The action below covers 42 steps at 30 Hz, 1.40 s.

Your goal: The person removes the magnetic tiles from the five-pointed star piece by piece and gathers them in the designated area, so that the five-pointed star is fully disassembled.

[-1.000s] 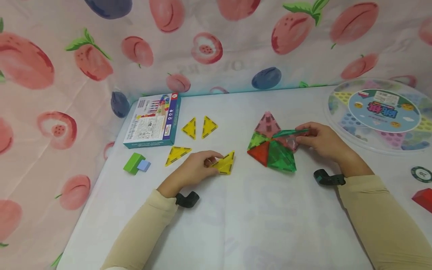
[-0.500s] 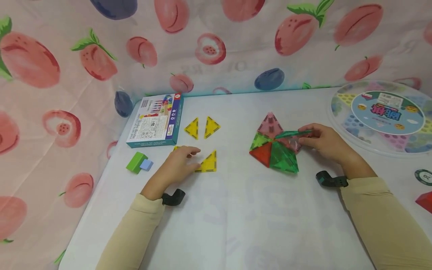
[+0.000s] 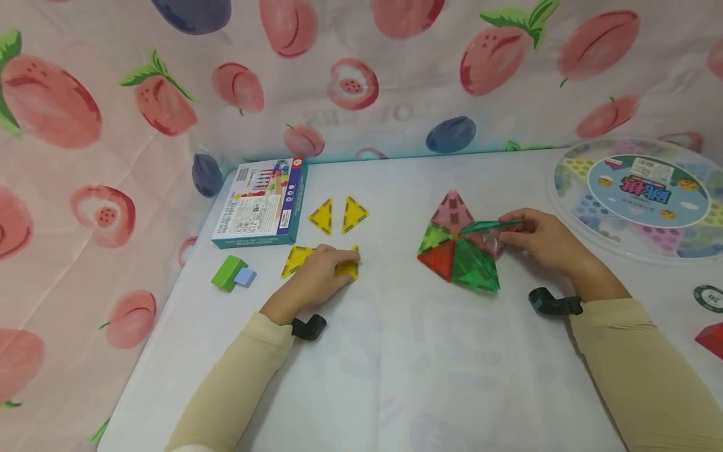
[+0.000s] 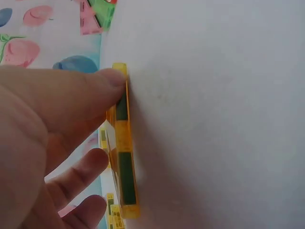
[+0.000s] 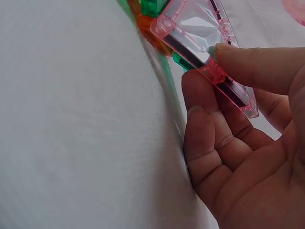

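Note:
My left hand (image 3: 322, 273) pinches a yellow triangular magnetic tile (image 4: 126, 176) between thumb and fingers. In the left wrist view that tile appears edge-on, tilted up from the white table. Close behind the hand lies another yellow triangular tile (image 3: 295, 260), partly covered. My right hand (image 3: 545, 242) grips the right side of a cluster of joined tiles. A green tile (image 3: 486, 226) sticks up there beside a pink tile (image 5: 195, 28), on which my thumb rests. The cluster also has a pink tile (image 3: 452, 212) at the top, a red tile (image 3: 437, 260) and a larger green tile (image 3: 473, 263).
Two yellow triangles (image 3: 354, 215) lie farther back. At the left are a boxed set (image 3: 257, 207), a green block (image 3: 227, 272) and a light blue block (image 3: 245, 277). A round game board (image 3: 644, 188), a chip (image 3: 708, 297) and a red block (image 3: 713, 339) are at the right.
My left hand carried the yellow tile left, loosened its fingers beside it, then pinched it again and moved slightly right. My right hand stays at the cluster.

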### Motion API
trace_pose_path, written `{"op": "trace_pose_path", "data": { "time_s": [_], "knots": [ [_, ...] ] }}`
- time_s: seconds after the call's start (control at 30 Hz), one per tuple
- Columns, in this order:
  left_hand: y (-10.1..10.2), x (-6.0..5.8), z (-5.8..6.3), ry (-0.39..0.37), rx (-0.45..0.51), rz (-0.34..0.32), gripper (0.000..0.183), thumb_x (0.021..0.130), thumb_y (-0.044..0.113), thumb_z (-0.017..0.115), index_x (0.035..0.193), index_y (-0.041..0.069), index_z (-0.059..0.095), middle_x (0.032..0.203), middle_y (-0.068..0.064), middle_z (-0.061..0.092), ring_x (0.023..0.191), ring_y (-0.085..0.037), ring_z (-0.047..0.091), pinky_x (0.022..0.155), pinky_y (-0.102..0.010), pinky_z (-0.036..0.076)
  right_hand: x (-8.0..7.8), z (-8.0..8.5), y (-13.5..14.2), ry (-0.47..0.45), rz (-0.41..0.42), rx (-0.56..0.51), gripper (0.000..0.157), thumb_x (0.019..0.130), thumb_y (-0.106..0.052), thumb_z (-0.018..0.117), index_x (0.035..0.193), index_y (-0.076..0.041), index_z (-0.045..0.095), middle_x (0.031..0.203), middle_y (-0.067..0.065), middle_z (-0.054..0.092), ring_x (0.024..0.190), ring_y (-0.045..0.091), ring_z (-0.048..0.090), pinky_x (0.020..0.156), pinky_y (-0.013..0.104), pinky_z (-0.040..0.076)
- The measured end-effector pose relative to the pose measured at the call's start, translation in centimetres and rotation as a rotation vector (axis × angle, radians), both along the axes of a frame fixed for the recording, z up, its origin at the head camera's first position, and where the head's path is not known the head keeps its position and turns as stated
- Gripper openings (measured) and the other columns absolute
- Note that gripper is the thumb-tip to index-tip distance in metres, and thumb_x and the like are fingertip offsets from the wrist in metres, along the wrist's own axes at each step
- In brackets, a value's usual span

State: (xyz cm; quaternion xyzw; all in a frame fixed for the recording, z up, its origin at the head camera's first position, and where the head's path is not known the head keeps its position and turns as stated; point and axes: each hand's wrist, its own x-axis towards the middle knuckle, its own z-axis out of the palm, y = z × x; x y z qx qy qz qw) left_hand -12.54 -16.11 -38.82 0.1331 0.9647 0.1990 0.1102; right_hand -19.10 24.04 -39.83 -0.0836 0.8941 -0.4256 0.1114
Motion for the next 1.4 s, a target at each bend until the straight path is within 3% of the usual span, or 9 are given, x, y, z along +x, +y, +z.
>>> {"op": "trace_pose_path", "data": {
  "time_s": [0.27, 0.7, 0.83, 1.1, 1.4],
  "knots": [
    [-0.1, -0.6, 0.4, -0.033, -0.025, 0.033, 0.040, 0.084, 0.027, 0.063, 0.123, 0.028, 0.055, 0.111, 0.008, 0.052, 0.098, -0.013, 0.040, 0.084, -0.029, 0.039, -0.1, 0.1, 0.0, 0.007, 0.001, 0.000, 0.043, 0.083, -0.040, 0.060, 0.116, -0.015, 0.051, 0.093, 0.011, 0.054, 0.077, 0.024, 0.047, 0.058, 0.029, 0.043],
    [-1.4, 1.5, 1.1, -0.056, -0.054, 0.047, 0.038, 0.083, 0.023, 0.065, 0.120, 0.027, 0.058, 0.114, 0.006, 0.054, 0.100, -0.015, 0.041, 0.087, -0.032, 0.038, -0.1, 0.5, -0.1, 0.006, 0.010, -0.006, 0.043, 0.083, -0.041, 0.059, 0.116, -0.014, 0.052, 0.093, 0.011, 0.055, 0.078, 0.024, 0.048, 0.059, 0.030, 0.043],
    [-1.5, 1.7, 1.7, -0.042, -0.016, 0.045, 0.040, 0.082, 0.025, 0.065, 0.121, 0.024, 0.057, 0.116, 0.007, 0.054, 0.104, -0.015, 0.042, 0.090, -0.034, 0.038, 0.0, 0.5, -0.1, 0.004, 0.008, -0.013, 0.045, 0.083, -0.042, 0.059, 0.115, -0.012, 0.052, 0.092, 0.012, 0.055, 0.078, 0.024, 0.049, 0.059, 0.030, 0.043],
    [1.8, -0.6, 2.8, -0.021, 0.122, -0.042, 0.041, 0.083, 0.031, 0.063, 0.123, 0.023, 0.055, 0.119, 0.007, 0.053, 0.108, -0.015, 0.044, 0.090, -0.034, 0.038, 0.0, 0.6, 1.3, -0.005, 0.005, 0.066, 0.049, 0.080, -0.049, 0.058, 0.113, -0.014, 0.053, 0.097, 0.011, 0.057, 0.083, 0.024, 0.048, 0.065, 0.032, 0.043],
    [5.9, -3.7, 1.3, -0.106, 0.327, -0.121, 0.047, 0.083, 0.036, 0.061, 0.127, 0.022, 0.050, 0.124, 0.006, 0.050, 0.108, -0.011, 0.046, 0.086, -0.028, 0.041, 0.2, 0.7, 2.8, -0.044, -0.011, -0.016, 0.049, 0.085, -0.047, 0.054, 0.116, -0.009, 0.050, 0.102, 0.014, 0.056, 0.083, 0.021, 0.056, 0.066, 0.029, 0.047]
  ]
}}
